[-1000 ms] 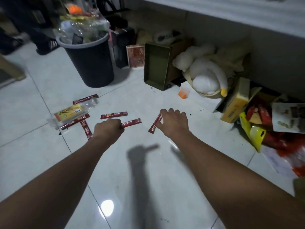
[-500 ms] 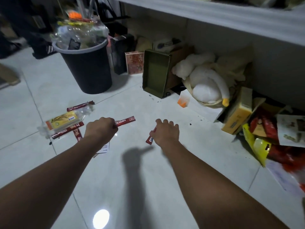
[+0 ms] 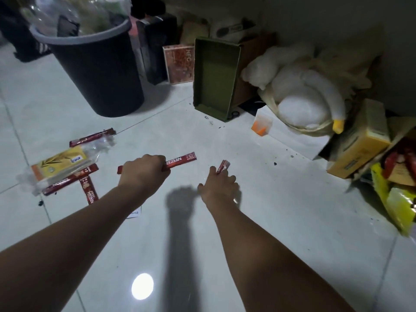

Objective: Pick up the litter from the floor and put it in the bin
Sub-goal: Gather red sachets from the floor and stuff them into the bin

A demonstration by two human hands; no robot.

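I'm looking down at pale glossy floor tiles (image 3: 258, 221) with thin grout lines. A round glare of light (image 3: 142, 285) sits near me, and the shadow of an arm falls between my forearms.

My left hand (image 3: 144, 173) is closed in a fist around a long red sachet (image 3: 181, 159), whose ends stick out on both sides of the fist. Just to its right, my right hand (image 3: 219, 188) pinches a red stick (image 3: 223, 165) between thumb and fingers, and only the far tip of it shows.

More litter lies on the tiles to the left. There is a yellow packet (image 3: 59, 164) in clear wrap, with a far sachet (image 3: 92, 138) at its far edge. A flat sachet (image 3: 67, 182) is tucked partly under its near edge, and a near sachet (image 3: 89, 190) points towards me. A white paper slip (image 3: 135, 213) peeks out from under my left forearm.

The black bin (image 3: 96, 70) with its grey rim stands far left, heaped above the rim with clear plastic. Clutter lines the far wall to its right. First comes a red carton (image 3: 179, 64), then a green box (image 3: 213, 75) standing on edge, a white plush toy (image 3: 301, 102) with a yellow beak and a yellow carton (image 3: 360, 140). Yellow bags (image 3: 396, 201) lie at the far right. Dark specks dot the tiles in front of the green box.
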